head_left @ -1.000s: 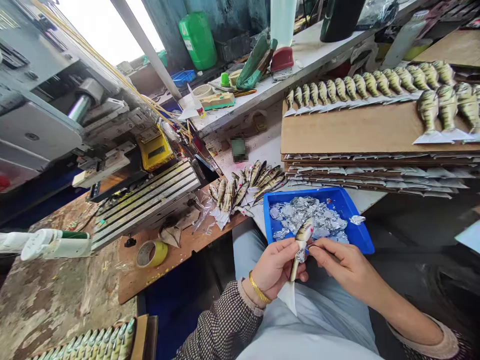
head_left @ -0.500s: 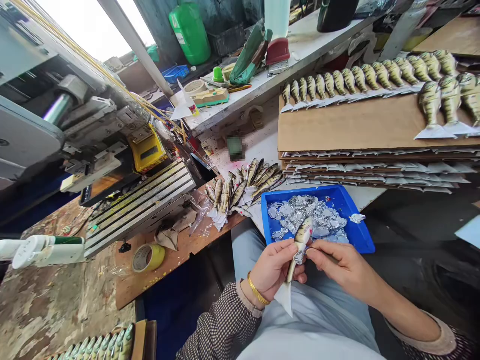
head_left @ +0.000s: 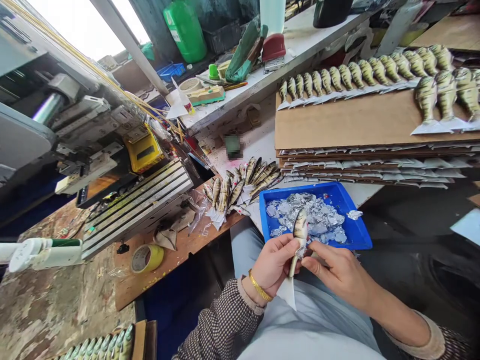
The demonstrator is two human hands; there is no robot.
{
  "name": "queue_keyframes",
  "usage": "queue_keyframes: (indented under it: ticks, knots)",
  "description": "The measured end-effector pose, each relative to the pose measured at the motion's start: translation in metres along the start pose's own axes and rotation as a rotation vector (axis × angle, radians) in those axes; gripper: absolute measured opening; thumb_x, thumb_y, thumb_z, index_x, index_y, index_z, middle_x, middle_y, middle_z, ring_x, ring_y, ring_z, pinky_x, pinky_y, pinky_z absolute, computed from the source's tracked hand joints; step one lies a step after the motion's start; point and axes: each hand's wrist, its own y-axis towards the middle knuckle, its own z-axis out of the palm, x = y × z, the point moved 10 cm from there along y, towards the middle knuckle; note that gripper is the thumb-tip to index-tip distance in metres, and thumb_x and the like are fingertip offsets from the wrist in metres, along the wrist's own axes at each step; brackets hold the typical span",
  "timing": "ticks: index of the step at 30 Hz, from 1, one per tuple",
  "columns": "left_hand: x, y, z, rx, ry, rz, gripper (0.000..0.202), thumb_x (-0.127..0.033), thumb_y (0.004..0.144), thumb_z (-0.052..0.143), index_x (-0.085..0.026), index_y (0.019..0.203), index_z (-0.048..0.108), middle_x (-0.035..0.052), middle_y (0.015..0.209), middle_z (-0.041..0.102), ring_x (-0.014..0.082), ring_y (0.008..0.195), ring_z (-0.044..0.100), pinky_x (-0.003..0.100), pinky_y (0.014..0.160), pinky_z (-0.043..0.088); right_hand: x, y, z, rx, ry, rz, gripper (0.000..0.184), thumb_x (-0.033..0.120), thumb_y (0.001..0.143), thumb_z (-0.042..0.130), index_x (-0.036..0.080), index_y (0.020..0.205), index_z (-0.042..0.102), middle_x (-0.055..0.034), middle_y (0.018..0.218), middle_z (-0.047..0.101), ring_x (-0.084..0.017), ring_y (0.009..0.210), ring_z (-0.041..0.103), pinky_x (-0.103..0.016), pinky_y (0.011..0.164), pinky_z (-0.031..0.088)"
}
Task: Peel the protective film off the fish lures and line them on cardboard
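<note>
Left hand (head_left: 276, 261) grips a striped fish (head_left: 300, 233), hiding part of its middle; above the lap (head_left: 315, 327), the head (head_left: 301, 216) points toward the blue tray (head_left: 264, 215), tail (head_left: 288, 294) toward the wearer, long axis slightly slanted. Right hand (head_left: 339, 272) sits beside it; whether it grasps anything, I cannot tell.

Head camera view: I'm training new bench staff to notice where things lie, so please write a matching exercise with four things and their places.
Things
1. Slim striped fish-shaped piece with silver foil on it
2. Loose silver foil pieces
3. Round yellow tape roll
4. Green plastic jug

Places
A. On the brown board
B. Beyond the long white shelf
C. In the left hand
D. In the rectangular blue tray

Pairs: 1-C, 2-D, 3-A, 4-B
</note>
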Motion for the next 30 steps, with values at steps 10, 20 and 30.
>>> queue_keyframes:
  ticks: [10, 20, 30]
  knots:
    - [0.008, 0.001, -0.002, -0.041, 0.013, -0.018, 0.05, -0.046, 0.067, 0.091, -0.011, 0.092, 0.067, -0.0011, 0.074, 0.055, 0.0032, 0.057, 0.046, 0.017, 0.056, 0.039, 0.017, -0.006, -0.005, -0.134, -0.312, -0.156, 0.04, 0.045, 0.111, 0.038, 0.023, 0.078, 0.045, 0.0055, 0.061, 0.051, -0.012, 0.048, 0.052, -0.027, 0.05, 0.033]
    - [0.006, 0.006, 0.0, -0.047, -0.104, 0.095, 0.044, -0.04, 0.069, 0.091, -0.013, 0.091, 0.064, -0.0022, 0.071, 0.056, 0.0042, 0.056, 0.046, 0.016, 0.052, 0.035, -0.004, -0.01, 0.001, 0.0, -0.139, 0.075, 0.043, 0.05, 0.108, 0.041, 0.023, 0.076, 0.047, 0.0046, 0.06, 0.052, -0.013, 0.05, 0.049, -0.027, 0.051, 0.032]
    - [0.002, 0.004, 0.002, -0.034, -0.114, 0.187, 0.037, -0.031, 0.07, 0.091, -0.015, 0.097, 0.072, 0.0023, 0.089, 0.068, 0.0107, 0.078, 0.062, 0.024, 0.076, 0.051, -0.03, -0.008, 0.006, 0.074, 0.049, 0.4, 0.05, 0.07, 0.092, 0.055, 0.024, 0.074, 0.044, 0.0067, 0.054, 0.047, -0.012, 0.052, 0.038, -0.025, 0.047, 0.027]
